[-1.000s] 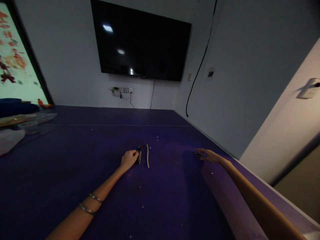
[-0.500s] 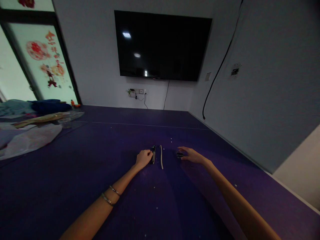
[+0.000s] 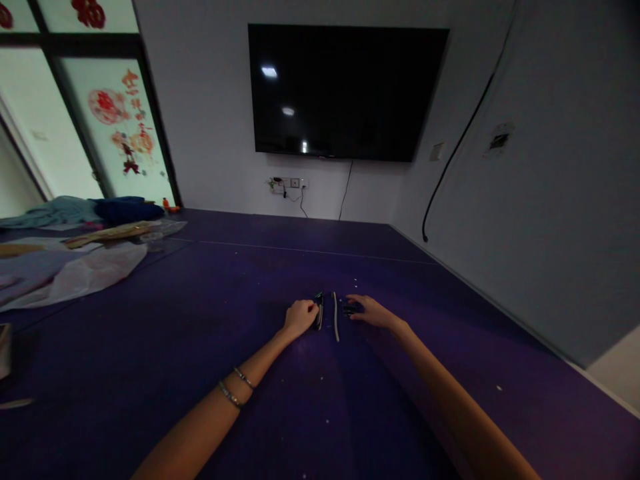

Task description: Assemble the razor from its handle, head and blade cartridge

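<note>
My left hand is closed at the near end of a narrow dark object with a pale edge. The fingers cover part of it, and its kind does not show. Just right of it, a thin pale grey strip, slightly bent, lies lengthwise on the purple surface. My right hand has thumb and fingers on a small dark object, close to the strip's right side. That small object is too dark to name.
The purple surface has small pale specks. Plastic sheeting and folded cloth lie at the left. A television hangs on the wall. A black cable dangles at the right.
The view has turned slightly left. My right hand has moved left with the small dark object, nearer the strip. My left hand stays by its narrow dark object.
</note>
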`<state>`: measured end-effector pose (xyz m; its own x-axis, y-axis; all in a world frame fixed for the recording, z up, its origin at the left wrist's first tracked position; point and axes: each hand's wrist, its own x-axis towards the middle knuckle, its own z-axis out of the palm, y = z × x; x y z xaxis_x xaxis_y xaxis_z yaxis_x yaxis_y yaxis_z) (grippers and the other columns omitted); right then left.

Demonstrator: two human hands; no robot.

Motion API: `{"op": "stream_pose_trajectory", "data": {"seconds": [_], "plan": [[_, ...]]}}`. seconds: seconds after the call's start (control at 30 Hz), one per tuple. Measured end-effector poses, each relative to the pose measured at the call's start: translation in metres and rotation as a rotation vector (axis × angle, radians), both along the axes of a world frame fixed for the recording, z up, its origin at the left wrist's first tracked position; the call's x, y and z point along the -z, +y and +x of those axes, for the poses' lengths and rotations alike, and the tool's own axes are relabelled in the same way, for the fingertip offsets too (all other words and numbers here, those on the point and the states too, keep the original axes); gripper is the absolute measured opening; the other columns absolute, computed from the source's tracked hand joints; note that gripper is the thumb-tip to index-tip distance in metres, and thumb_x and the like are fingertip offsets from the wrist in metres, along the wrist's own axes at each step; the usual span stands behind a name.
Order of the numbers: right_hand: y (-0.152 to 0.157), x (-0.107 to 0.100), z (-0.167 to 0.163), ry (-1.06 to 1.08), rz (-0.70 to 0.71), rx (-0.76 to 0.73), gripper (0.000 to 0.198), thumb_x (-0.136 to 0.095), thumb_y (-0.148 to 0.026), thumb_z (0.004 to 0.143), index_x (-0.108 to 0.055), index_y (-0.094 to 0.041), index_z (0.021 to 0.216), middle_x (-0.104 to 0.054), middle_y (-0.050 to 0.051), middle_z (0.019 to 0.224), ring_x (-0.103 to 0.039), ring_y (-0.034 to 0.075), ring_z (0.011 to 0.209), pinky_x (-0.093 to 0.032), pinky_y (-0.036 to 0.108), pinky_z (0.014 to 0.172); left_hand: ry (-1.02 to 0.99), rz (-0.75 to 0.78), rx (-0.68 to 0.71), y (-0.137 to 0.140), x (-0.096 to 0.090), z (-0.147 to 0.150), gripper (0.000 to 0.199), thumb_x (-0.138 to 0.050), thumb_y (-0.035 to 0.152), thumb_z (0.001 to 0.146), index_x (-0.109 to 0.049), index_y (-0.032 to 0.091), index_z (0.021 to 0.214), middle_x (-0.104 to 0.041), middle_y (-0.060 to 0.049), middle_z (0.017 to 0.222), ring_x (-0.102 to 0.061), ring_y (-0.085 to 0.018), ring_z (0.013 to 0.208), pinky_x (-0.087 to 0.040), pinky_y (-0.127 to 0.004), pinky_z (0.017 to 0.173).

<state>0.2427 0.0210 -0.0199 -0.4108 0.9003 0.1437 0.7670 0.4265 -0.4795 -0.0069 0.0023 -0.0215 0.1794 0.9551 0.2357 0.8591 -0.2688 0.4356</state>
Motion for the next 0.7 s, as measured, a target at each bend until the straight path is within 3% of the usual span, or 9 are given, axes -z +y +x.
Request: {"op": "stream_pose_trajectory", "data": {"seconds": [0.57,0.7], "plan": [[-0.0019,-0.0062,-0.0020,0.036,0.022,-0.067,0.057,-0.066,-0.031,0.068,-0.051,-0.018,0.122,-0.056,0.009,0.123,-0.051,0.022,0.112,-0.037,0.036,0.097,-0.009,-0.027,0.001,-0.0008,-0.0016,0.0004,0.035,-0.036,0.034,0.086,-0.066,0.018,0.075,-0.067,-0.004,0.077,-0.059,-0.015,0.071,-0.030,-0.023,0.055],[-0.0041,-0.0043,0.0038,0.103,0.041,-0.021,0.059,-0.066,-0.035,0.068,-0.051,-0.018,0.121,-0.054,0.010,0.125,-0.050,0.023,0.113,-0.036,0.037,0.098,-0.015,-0.012,0.012,0.0001,-0.0001,-0.0001,0.036,-0.035,0.035,0.086,-0.066,0.019,0.076,-0.066,-0.004,0.077,-0.059,-0.015,0.070,-0.030,-0.022,0.055]]}}
